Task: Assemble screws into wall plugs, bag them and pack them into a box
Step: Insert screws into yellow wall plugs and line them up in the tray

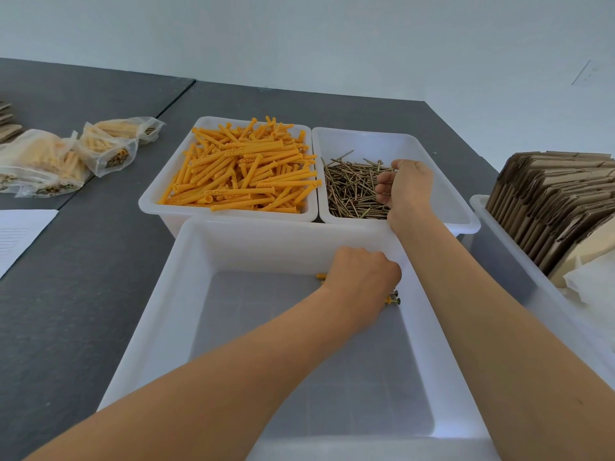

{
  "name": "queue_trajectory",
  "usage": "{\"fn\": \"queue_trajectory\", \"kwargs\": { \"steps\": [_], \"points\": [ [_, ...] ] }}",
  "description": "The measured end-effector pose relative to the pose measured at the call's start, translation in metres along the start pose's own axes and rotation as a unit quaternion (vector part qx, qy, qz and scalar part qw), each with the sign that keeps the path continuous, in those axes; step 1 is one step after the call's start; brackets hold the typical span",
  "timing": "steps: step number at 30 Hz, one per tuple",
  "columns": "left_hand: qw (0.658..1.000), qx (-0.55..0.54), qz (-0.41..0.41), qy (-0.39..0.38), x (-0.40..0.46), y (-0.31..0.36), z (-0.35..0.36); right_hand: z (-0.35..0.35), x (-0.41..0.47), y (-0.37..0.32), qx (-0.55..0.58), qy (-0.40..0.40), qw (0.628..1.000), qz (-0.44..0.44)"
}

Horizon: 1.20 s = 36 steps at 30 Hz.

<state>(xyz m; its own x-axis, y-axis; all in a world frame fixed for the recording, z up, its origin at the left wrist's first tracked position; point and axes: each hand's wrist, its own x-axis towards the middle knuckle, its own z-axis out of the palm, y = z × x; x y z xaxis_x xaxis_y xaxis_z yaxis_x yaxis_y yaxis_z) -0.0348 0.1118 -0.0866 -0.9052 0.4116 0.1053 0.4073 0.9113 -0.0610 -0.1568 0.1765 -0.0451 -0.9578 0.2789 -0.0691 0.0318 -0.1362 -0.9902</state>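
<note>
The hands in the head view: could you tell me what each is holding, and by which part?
The left hand grips assembled plugs around their middles in the near bin. The right hand curls over the screws; a hold cannot be told.

Looks like a small packing workstation: grey worktable against a bare wall, white bins of orange wall plugs and screws, filled bags, stacked flat cardboard boxes.

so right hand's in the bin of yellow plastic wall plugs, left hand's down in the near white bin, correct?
Not quite. The head view shows the right hand in the white bin of brass-coloured screws, not the yellow plastic wall plugs. The left hand is in the near white bin.
</note>
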Motion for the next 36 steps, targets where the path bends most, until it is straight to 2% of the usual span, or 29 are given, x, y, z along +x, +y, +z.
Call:
{"fn": "queue_trajectory", "kwargs": {
  "steps": [22,26,33,36],
  "points": [
    [1.000,-0.006,-0.003,-0.011,0.001,0.001,0.000,0.000,0.000,0.001,-0.026,-0.008,1.000,-0.009],
    [0.999,-0.043,-0.021,-0.008,0.002,-0.004,-0.007,0.000,0.000,0.000,-0.020,-0.013,1.000,-0.009],
    [0.991,-0.078,-0.048,0.093,0.002,-0.027,-0.028,0.001,0.000,0.001,-0.021,-0.012,1.000,-0.008],
    [0.997,-0.068,-0.011,0.039,-0.001,-0.029,-0.028,0.000,0.000,0.001,-0.024,-0.016,1.000,-0.009]
  ]
}}
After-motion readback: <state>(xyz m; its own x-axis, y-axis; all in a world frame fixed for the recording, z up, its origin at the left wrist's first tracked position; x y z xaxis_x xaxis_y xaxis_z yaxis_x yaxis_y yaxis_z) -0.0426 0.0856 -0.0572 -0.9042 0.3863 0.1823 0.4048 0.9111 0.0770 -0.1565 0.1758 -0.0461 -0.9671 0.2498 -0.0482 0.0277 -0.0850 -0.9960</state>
